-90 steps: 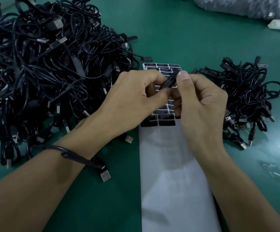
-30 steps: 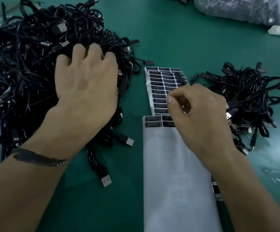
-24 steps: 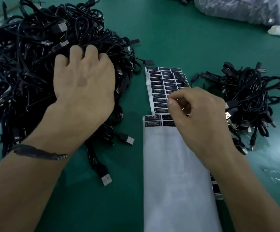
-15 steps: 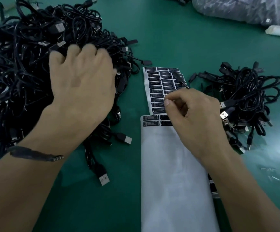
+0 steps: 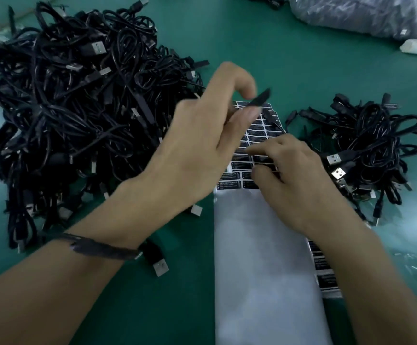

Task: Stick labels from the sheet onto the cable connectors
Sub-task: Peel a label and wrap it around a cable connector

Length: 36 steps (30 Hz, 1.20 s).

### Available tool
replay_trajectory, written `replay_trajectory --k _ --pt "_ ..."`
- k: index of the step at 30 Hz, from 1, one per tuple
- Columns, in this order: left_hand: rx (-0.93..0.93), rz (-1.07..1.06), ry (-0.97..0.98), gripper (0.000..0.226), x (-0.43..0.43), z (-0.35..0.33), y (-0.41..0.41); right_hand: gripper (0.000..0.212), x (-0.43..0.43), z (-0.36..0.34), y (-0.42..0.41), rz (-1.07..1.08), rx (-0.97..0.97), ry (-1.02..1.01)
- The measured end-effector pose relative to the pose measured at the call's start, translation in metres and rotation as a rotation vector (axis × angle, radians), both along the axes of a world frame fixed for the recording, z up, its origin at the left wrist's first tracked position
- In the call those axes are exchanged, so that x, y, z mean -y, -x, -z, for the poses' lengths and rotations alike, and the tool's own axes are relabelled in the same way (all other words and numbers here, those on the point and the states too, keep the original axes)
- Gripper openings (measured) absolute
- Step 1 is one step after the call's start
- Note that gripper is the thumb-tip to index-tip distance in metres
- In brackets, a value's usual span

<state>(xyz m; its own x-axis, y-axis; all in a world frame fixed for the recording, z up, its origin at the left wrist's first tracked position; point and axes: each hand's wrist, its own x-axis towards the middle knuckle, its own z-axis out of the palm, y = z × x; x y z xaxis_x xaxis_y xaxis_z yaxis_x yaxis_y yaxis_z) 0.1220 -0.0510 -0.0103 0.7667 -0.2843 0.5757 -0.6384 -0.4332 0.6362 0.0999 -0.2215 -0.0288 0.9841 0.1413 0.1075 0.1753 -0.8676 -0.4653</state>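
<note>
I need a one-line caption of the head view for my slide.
Left hand holds a black connector above the label sheet while the right hand touches its labels.

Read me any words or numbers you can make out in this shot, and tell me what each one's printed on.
"CONTROLLER": top line of the nearest black labels on the label sheet; the short word before it is blurred.
Smaller lines on those labels: too small to read.
On the far labels: blurred, unreadable.
On the connector in the left hand: no print visible.
</note>
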Motion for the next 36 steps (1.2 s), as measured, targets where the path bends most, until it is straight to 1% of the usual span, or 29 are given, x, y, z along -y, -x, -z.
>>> replay_trajectory --k 1,3,6,10,12,14,15,18,20,23,26,29,33,36 --pt "-0.092 -0.002 0.009 0.01 -0.001 0.005 -0.002 0.068 0.002 -0.003 0.001 -0.005 -0.028 0.018" --pt "-0.202 -0.008 0.022 0.014 -0.001 0.012 -0.005 0.083 0.007 -0.008 0.002 -0.024 -0.074 0.079" --pt "-0.292 0.019 -0.005 0.012 -0.001 0.017 -0.007 0.094 0.014 -0.013 0.006 -0.07 -0.145 0.17" --pt "-0.376 0.038 0.008 0.01 0.0 0.019 -0.007 0.089 0.014 -0.016 0.003 -0.044 -0.166 0.154" --pt "-0.392 0.045 -0.026 0.008 0.002 0.018 -0.007 0.088 0.012 -0.015 0.0 -0.029 -0.155 0.175" --pt "-0.389 0.057 -0.08 0.007 0.002 0.018 -0.007 0.082 0.009 -0.013 -0.002 -0.022 -0.104 0.171" --pt "-0.388 0.064 -0.094 0.007 0.002 0.018 -0.006 0.075 0.008 -0.011 -0.003 -0.014 -0.055 0.129" --pt "-0.377 0.083 -0.116 0.011 0.004 0.018 -0.005 0.052 0.009 -0.007 -0.002 0.042 0.078 -0.109" --pt "-0.37 0.079 -0.128 0.011 0.005 0.018 -0.004 0.04 0.01 -0.003 -0.001 0.058 0.115 -0.234" --pt "-0.341 0.06 -0.126 0.011 0.007 0.019 -0.003 0.029 0.011 0.0 -0.003 0.094 0.132 -0.409" --pt "-0.294 0.049 -0.047 0.017 0.005 0.018 -0.004 0.027 0.012 0.0 -0.004 0.087 0.112 -0.591" --pt "-0.306 0.061 -0.034 0.02 0.004 0.016 -0.003 0.027 0.013 -0.003 -0.003 0.037 0.085 -0.745" --pt "-0.336 0.125 -0.058 0.013 0.004 0.016 -0.003 0.03 0.011 -0.003 -0.004 0.082 0.085 -0.805" --pt "-0.365 0.063 -0.053 0.014 0.002 0.017 -0.007 0.031 0.01 -0.002 -0.003 0.172 0.077 -0.825"
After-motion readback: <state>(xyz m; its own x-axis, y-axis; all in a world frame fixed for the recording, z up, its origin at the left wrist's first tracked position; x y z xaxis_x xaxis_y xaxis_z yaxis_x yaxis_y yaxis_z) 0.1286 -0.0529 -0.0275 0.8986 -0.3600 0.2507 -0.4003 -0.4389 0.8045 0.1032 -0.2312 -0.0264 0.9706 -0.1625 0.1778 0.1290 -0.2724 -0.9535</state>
